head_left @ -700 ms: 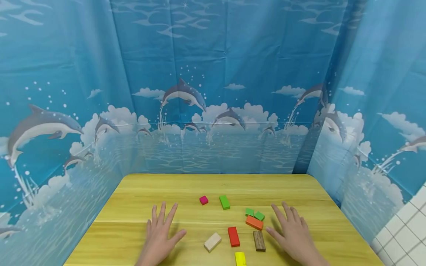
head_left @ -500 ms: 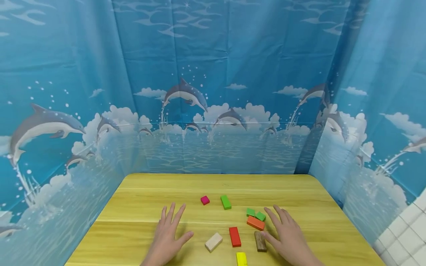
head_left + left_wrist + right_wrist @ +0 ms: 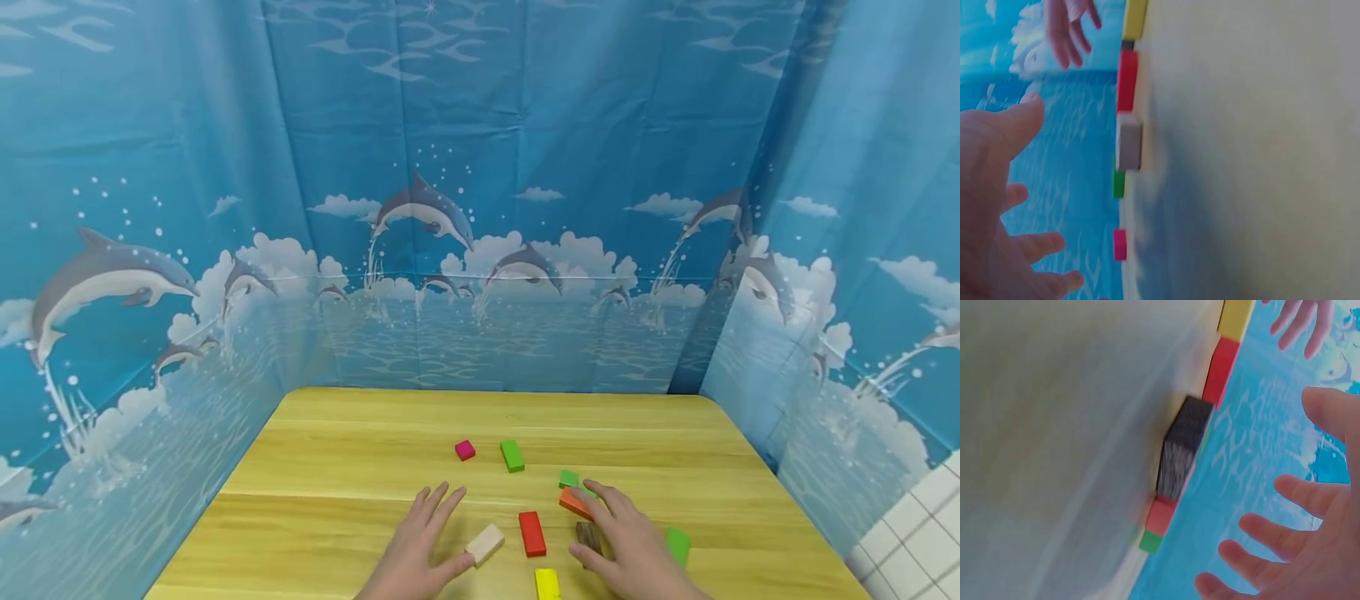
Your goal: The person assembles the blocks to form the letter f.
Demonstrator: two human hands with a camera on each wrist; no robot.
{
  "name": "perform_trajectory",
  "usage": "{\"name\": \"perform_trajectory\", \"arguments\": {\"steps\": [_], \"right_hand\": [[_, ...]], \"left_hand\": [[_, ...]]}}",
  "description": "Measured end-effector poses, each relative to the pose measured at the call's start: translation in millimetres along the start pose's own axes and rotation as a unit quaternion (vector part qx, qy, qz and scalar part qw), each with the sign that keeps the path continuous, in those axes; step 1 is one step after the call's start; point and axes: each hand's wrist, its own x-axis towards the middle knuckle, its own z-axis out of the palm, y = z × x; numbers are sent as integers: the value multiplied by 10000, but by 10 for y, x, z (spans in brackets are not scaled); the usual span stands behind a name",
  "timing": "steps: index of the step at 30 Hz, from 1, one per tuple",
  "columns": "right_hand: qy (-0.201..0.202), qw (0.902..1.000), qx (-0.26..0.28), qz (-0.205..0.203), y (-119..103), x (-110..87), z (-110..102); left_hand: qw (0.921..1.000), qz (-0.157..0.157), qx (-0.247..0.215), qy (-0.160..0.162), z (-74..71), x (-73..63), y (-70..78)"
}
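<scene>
Both hands hover over the table with fingers spread and nothing in them. The left hand [image 3: 423, 546] is nearest a pale wooden block [image 3: 487, 542]; in the head view its thumb overlaps that block's corner. The right hand [image 3: 630, 546] partly covers a dark brown block [image 3: 588, 535] and an orange block [image 3: 573, 502]. In the right wrist view a gap shows between that hand [image 3: 1310, 537] and the brown block [image 3: 1179, 456]. Between the hands lie a red block [image 3: 532, 534] and a yellow block [image 3: 547, 584], the latter cut by the frame's lower edge.
Farther back on the wooden table [image 3: 330, 450] lie a magenta block [image 3: 465, 450] and a green block [image 3: 512, 456]. A small green block [image 3: 568, 479] sits behind the orange one, another mostly hidden beside it. Right of the right hand is a green block [image 3: 678, 545]. A dolphin-print curtain [image 3: 465, 350] surrounds the table.
Both hands have moved inward, the left rightward and slightly down, the right leftward over the orange and brown blocks. A green block formerly hidden by the right hand now shows. The blocks have stayed put.
</scene>
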Motion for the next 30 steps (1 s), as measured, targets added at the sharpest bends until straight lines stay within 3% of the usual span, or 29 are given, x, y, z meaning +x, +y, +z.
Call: {"name": "perform_trajectory", "arguments": {"steps": [4,9,14,17,21,30], "right_hand": [[86,9986,112,-517,-51,-13,84],[-324,9968,153,-713,-149,18,141],[-947,9923,208,-771,-235,10,137],[-1189,9888,36,-900,-279,-5,133],[-1217,9855,-218,-1159,-333,-8,147],[-1983,9765,-304,-788,-422,16,116]], "left_hand": [[9993,-5,-164,-349,50,-17,19],[9971,47,-258,-719,94,6,61],[9951,390,-20,-903,116,49,129],[9944,330,140,-990,105,76,161],[9932,244,343,-1083,68,105,187],[9941,209,157,-1054,8,169,150]]}}
